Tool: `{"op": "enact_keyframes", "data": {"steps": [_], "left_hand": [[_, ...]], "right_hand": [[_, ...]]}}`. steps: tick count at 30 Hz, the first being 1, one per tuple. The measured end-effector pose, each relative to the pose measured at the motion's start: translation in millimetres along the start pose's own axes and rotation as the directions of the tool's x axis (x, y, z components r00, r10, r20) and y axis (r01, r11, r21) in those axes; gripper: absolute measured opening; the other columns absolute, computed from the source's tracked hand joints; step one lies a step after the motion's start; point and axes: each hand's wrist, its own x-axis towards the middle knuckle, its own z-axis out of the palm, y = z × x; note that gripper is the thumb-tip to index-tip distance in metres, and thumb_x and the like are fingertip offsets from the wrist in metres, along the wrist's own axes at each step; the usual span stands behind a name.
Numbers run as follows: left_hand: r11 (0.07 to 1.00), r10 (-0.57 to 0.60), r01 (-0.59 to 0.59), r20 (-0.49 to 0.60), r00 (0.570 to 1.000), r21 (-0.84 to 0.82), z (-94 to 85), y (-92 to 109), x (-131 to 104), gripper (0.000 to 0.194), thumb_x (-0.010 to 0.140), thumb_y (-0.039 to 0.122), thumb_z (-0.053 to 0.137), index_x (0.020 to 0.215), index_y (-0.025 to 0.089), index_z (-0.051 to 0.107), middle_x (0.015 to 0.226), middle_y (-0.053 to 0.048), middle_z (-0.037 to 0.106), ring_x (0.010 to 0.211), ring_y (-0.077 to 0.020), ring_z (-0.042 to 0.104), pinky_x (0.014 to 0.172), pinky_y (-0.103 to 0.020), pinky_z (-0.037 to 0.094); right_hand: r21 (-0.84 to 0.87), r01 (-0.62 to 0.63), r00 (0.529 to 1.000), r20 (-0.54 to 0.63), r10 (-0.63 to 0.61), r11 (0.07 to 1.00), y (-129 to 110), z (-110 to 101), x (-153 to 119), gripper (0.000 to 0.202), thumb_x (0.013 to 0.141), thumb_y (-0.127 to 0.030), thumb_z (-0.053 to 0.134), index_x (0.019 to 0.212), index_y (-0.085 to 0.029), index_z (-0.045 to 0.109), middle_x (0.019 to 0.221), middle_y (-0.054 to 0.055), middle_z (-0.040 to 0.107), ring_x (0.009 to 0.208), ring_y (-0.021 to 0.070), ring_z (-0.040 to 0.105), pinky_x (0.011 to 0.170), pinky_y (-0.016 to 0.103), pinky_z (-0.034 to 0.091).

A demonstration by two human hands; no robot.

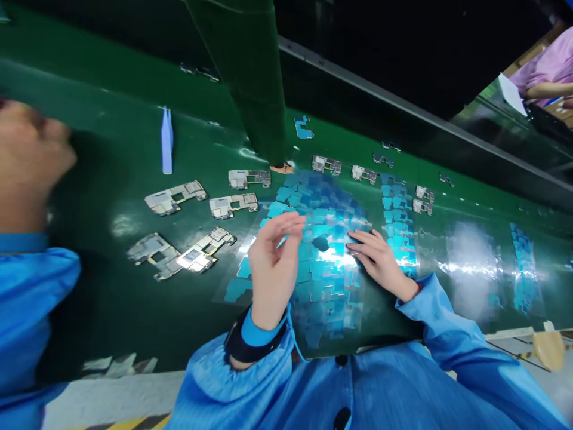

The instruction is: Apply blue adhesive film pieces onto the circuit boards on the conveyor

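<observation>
Blue film pieces on clear sheets cover the green table in front of me. Above their left part is my left hand, its fingers bent and held together; whatever they pinch is too small to make out. My right hand rests at the right side of the sheets, fingers spread, touching the film. A small dark piece lies between my hands. To the left lie several circuit boards, and two more sit behind the film.
A co-worker's hand is at the far left. Blue tweezers lie on the green table. A green post stands behind the film. More film strips lie right. Another person is at the upper right.
</observation>
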Motion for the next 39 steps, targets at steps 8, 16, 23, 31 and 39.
{"op": "enact_keyframes", "data": {"steps": [8,16,23,31,39], "left_hand": [[0.989,-0.096,0.048,0.370,0.924,0.139,8.5,-3.8,-5.9,0.034,0.082,0.052,0.063,0.079,0.019,0.070,0.083,-0.007,0.074,0.081,-0.0250,0.069,0.076,-0.034,0.055],[0.992,-0.123,0.117,0.458,0.881,0.040,9.2,3.0,-9.0,0.035,0.080,0.053,0.065,0.087,0.019,0.073,0.096,-0.009,0.076,0.088,-0.0250,0.070,0.085,-0.036,0.056],[0.931,0.002,-0.201,0.546,0.838,0.306,2.0,-21.7,-9.9,0.028,0.075,0.053,0.069,0.084,0.027,0.071,0.093,-0.002,0.076,0.090,-0.0246,0.069,0.087,-0.030,0.051],[0.917,0.152,-0.358,0.673,0.724,0.179,10.3,-1.5,-26.8,0.014,0.084,0.036,0.065,0.085,0.025,0.073,0.093,-0.003,0.075,0.091,-0.0224,0.069,0.089,-0.030,0.051],[0.992,-0.082,0.014,0.573,0.816,0.123,18.6,12.6,-28.8,0.021,0.086,0.036,0.062,0.080,0.019,0.072,0.084,-0.005,0.076,0.076,-0.0193,0.071,0.073,-0.028,0.055]], "right_hand": [[0.046,0.095,0.979,-0.185,-0.085,0.994,-28.3,-31.7,-11.2,0.036,0.091,-0.021,0.059,0.128,-0.024,0.060,0.124,0.010,0.067,0.116,0.0220,0.063,0.105,0.044,0.046],[-0.027,0.114,0.988,-0.104,-0.116,0.993,-25.3,-21.6,-16.7,0.029,0.095,-0.023,0.053,0.122,-0.017,0.062,0.114,0.013,0.071,0.105,0.0232,0.067,0.096,0.044,0.052],[0.218,-0.029,0.995,-0.085,0.049,0.975,-47.6,-23.8,-10.1,0.044,0.086,-0.045,0.063,0.118,-0.015,0.058,0.125,0.013,0.064,0.118,0.0190,0.059,0.103,0.030,0.047],[0.705,-0.176,0.927,-0.116,0.357,0.687,-60.6,-33.9,-8.5,0.027,0.094,-0.033,0.051,0.091,-0.015,0.071,0.091,0.003,0.075,0.085,0.0150,0.069,0.079,0.025,0.054],[0.849,-0.105,0.609,-0.356,0.708,0.518,-30.0,-22.1,9.0,0.033,0.088,-0.044,0.057,0.072,-0.017,0.065,0.068,0.001,0.067,0.064,0.0147,0.064,0.066,0.028,0.054]]}}
